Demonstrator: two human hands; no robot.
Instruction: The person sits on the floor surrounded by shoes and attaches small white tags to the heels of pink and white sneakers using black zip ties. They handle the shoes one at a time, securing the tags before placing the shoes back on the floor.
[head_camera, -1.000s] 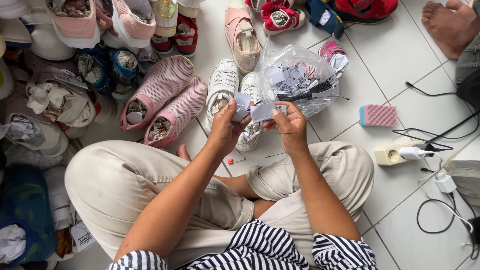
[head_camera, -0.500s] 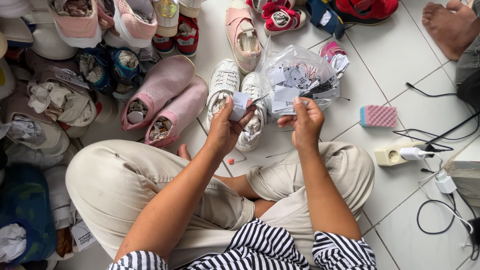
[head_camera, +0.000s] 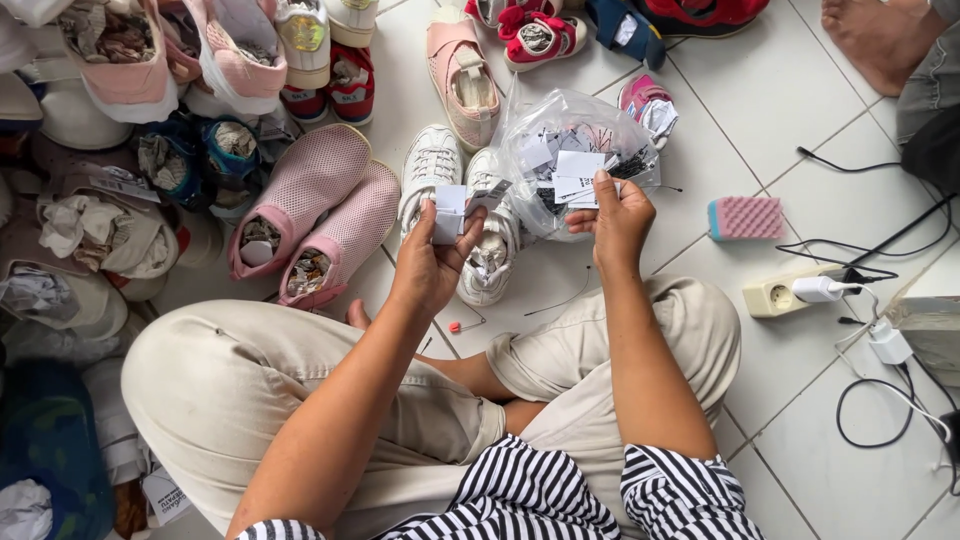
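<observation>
I sit cross-legged on a white tiled floor. My left hand (head_camera: 432, 262) holds a small stack of white paper tags (head_camera: 458, 207) above a pair of white sneakers (head_camera: 462, 215). My right hand (head_camera: 620, 222) pinches a white tag (head_camera: 577, 172) at the mouth of a clear plastic bag (head_camera: 570, 160) full of similar tags and black ties. The bag lies on the floor just beyond my right knee. The two hands are apart, each with its own tags.
Pink mesh shoes (head_camera: 318, 210) lie left of the sneakers, with many more children's shoes piled at the left and top. A pink sponge (head_camera: 746, 217), a power strip (head_camera: 785, 293) with plugs and cables lie to the right. Another person's bare foot (head_camera: 868, 40) is at top right.
My hands have separated: the right hand moved right and up to the plastic bag with a tag, while the left hand stayed over the sneakers with the stack.
</observation>
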